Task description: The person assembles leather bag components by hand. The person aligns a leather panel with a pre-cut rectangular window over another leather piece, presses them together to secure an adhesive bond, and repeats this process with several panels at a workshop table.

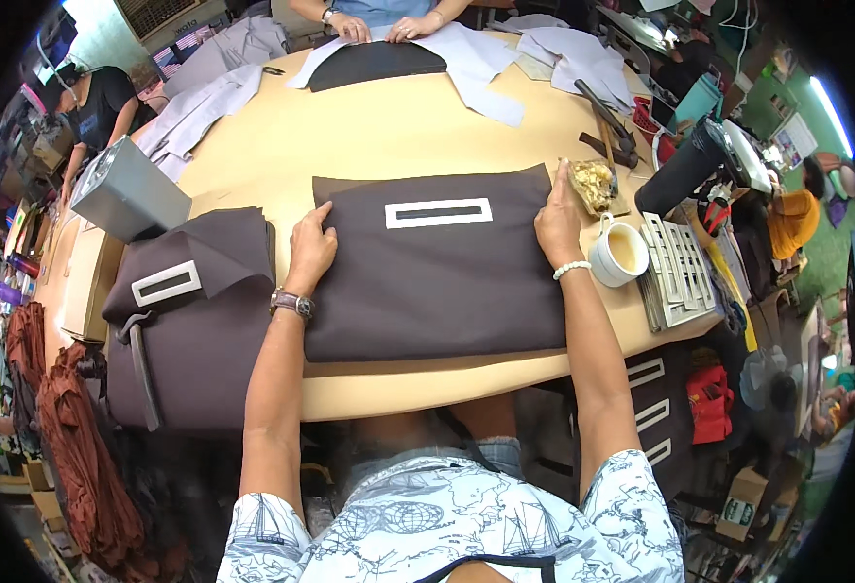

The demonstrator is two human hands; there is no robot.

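Dark brown sheets (189, 350) lie stacked at frame left, then the left hand (311, 249) touches the left edge of a like-coloured panel (434, 287) at centre, its grip unclear. The panel looks light, soft and floppy, best held by both sides, clear of its white window (438, 204); the right hand (558, 225) lies along the right edge, grip likewise unclear, a filled cup (599, 264) just beside, easily knocked.

Pale lettering (187, 29) is showing on a dark panel (167, 37) at upper left, faint bluish print (88, 124) is marking a co-worker's black shirt (107, 94), and small lettering (458, 533) is dotting the wearer's white patterned shirt (447, 500).
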